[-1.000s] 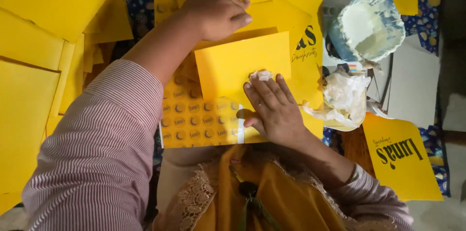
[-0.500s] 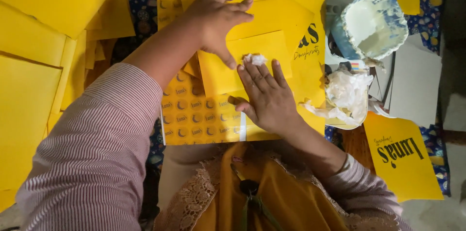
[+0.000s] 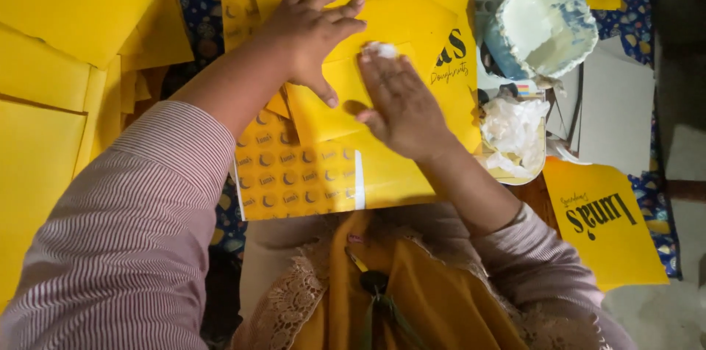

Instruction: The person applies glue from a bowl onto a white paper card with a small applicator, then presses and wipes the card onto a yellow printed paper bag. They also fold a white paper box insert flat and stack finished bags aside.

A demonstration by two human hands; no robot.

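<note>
Fingers [image 3: 334, 8] of our L hand [image 3: 305, 34] & R hand [image 3: 401, 104] lie spread flat, gripping nothing, pressing yellow paper flap [image 3: 334, 111] w/ white wad [image 3: 380, 49] under R fingertips.

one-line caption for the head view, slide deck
Left hand and right hand press a folded yellow sheet flat, white paste tub beside it.

Two hands rest on the yellow work: the left hand [image 3: 312, 34] and the right hand [image 3: 401, 104]. One white tub [image 3: 548, 23] of paste stands nearby, with one crumpled plastic bag [image 3: 515, 133] below it. The yellow paper sheets [image 3: 70, 4] overlap too much to count.
</note>
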